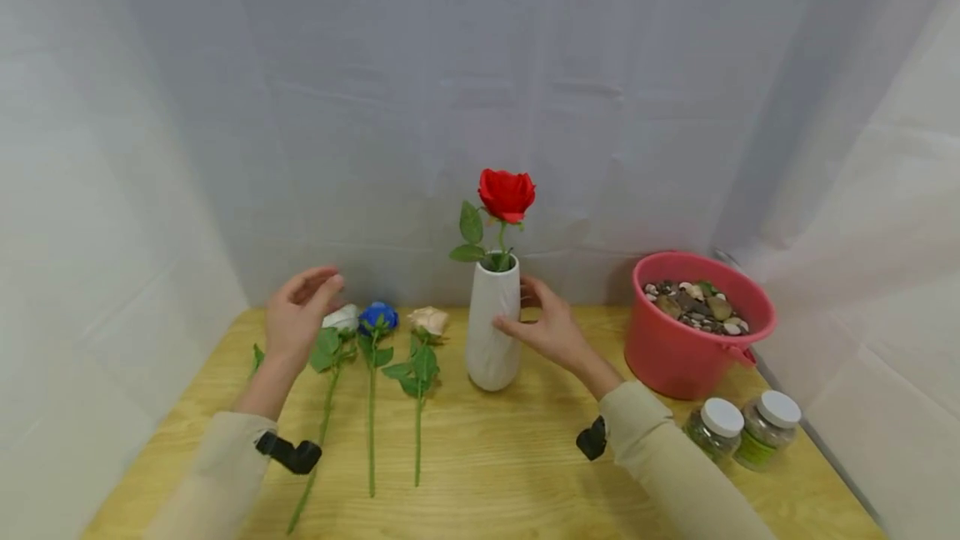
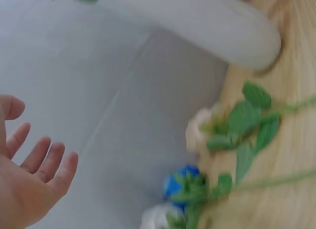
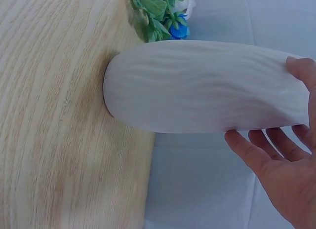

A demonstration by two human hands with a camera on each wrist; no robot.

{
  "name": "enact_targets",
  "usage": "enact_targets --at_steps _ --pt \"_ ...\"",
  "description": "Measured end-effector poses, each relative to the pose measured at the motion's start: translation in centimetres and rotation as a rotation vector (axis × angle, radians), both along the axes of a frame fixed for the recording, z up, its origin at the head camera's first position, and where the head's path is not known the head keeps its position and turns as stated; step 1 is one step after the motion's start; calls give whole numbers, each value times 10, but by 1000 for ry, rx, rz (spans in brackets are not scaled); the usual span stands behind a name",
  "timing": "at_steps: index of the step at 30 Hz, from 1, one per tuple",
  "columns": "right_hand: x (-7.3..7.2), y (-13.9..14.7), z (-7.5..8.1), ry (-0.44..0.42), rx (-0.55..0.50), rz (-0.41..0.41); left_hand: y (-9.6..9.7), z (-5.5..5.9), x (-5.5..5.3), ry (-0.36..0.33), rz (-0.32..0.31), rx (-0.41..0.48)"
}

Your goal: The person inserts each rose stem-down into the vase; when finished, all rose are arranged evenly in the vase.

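A tall white vase [image 1: 492, 327] stands upright on the wooden table, and a red rose [image 1: 507, 195] with green leaves rises from its mouth. My right hand [image 1: 553, 330] holds the vase from its right side, thumb on the near face and fingers curving round behind; the right wrist view shows the fingertips [image 3: 239, 136] at its surface. My left hand [image 1: 294, 315] hovers over the left of the table, fingers loosely bent and holding nothing. Nearest to it lie a white rose [image 1: 342, 317], a blue rose [image 1: 378, 317] and a cream rose [image 1: 429, 321].
A pink bucket [image 1: 663, 361] of pebbles [image 1: 699, 307] stands at the back right. Before it are two clear jars [image 1: 716, 425] with white lids. A green leaf [image 1: 257, 357] shows beside my left wrist, the rest of its plant hidden. Pale sheeting [image 1: 360, 123] hangs behind the table.
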State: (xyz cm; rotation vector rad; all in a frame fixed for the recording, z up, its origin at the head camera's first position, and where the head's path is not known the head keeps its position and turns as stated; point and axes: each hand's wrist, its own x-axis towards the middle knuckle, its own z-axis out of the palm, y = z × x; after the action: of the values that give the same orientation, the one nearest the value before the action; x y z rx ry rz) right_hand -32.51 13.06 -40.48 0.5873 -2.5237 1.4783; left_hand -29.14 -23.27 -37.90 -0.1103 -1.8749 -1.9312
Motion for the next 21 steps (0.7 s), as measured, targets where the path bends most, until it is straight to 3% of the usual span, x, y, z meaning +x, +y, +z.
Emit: enact_targets --at_steps 3,6,10,16,21 --pt "0 -1 1 2 0 4 -25 -10 7 -44 -40 73" --pt "1 -1 1 6 0 4 -45 -18 15 -80 -58 80" --pt "1 1 1 9 0 -5 -70 -29 24 -121 -70 12" --pt "2 0 1 -11 10 -7 -106 -48 37 -214 -139 -65" --pt "1 -2 2 -12 6 -15 -124 -60 44 -307 -118 -193"
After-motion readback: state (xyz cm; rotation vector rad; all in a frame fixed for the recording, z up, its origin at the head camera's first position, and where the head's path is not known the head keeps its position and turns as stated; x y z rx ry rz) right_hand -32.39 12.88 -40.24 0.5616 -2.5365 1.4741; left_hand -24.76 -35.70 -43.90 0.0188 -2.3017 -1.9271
